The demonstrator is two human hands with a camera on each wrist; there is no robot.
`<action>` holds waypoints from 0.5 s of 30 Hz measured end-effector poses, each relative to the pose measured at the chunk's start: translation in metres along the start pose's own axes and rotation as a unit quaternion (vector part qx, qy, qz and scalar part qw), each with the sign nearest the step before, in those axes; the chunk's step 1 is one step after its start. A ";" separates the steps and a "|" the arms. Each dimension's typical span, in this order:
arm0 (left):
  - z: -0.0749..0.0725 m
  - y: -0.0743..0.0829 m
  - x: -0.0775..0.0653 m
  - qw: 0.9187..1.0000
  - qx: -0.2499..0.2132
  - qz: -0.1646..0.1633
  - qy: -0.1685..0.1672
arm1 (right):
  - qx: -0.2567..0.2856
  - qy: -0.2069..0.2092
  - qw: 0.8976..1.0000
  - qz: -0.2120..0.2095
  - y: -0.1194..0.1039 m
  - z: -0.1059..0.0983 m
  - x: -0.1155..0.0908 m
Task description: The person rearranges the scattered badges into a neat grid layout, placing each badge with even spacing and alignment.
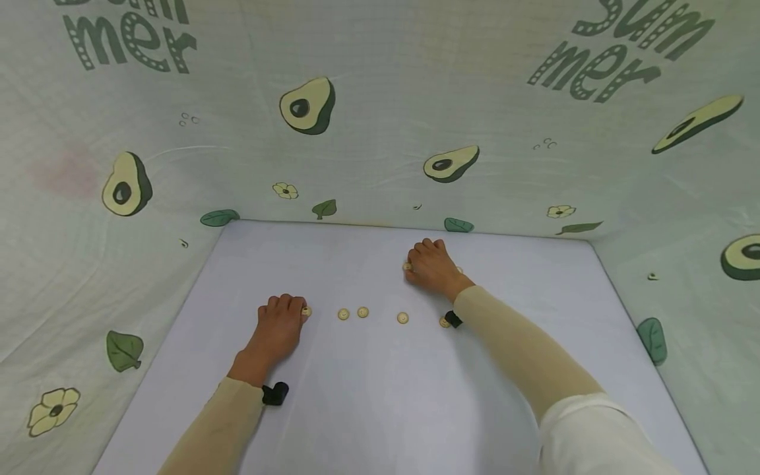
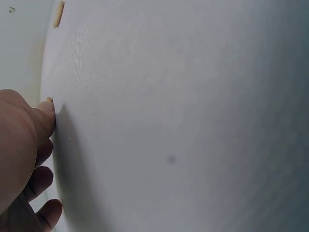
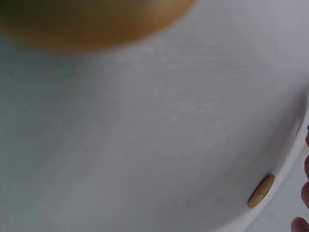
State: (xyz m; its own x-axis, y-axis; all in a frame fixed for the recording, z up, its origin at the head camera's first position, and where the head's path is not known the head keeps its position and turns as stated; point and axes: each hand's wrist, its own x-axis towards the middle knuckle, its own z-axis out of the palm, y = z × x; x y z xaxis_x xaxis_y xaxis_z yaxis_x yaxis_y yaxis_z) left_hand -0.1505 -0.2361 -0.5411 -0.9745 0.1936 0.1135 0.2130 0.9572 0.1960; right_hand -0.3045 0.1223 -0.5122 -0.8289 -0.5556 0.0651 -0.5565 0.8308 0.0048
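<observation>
A row of round wooden buttons lies across the white table in the head view. My left hand (image 1: 279, 328) is at the row's left end, pinching a wooden button (image 1: 306, 311) at its thumb side; a sliver of that button (image 2: 49, 99) shows past the thumb in the left wrist view. Farther back and to the right, my right hand (image 1: 435, 269) has its fingers curled and grips another button (image 1: 407, 266). Behind that wrist a button (image 1: 459, 270) is partly hidden. The right wrist view shows only fingertips (image 3: 300, 225) at its edge, near a button (image 3: 261, 191).
Between the hands lie a button (image 1: 344, 314), a second button (image 1: 363, 311) and a third button (image 1: 402, 317). One more button (image 1: 443, 322) sits beside the right wrist's black camera (image 1: 454, 319). A printed avocado cloth (image 1: 368, 152) stands behind the table (image 1: 380, 409).
</observation>
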 end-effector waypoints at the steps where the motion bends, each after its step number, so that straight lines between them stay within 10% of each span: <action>1: 0.000 0.000 0.000 1.000 0.001 0.001 0.001 | -0.001 0.002 1.000 -0.001 0.000 0.001 0.000; 15: -0.003 0.003 -0.001 1.000 -0.006 -0.004 -0.002 | 0.001 0.002 1.000 0.002 -0.001 0.005 0.004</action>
State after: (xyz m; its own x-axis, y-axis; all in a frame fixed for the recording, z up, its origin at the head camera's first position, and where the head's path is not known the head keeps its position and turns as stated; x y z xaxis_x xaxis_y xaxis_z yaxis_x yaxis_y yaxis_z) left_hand -0.1491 -0.2341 -0.5382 -0.9763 0.1878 0.1075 0.2068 0.9560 0.2083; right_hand -0.3072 0.1193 -0.5175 -0.8306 -0.5525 0.0692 -0.5537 0.8327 0.0020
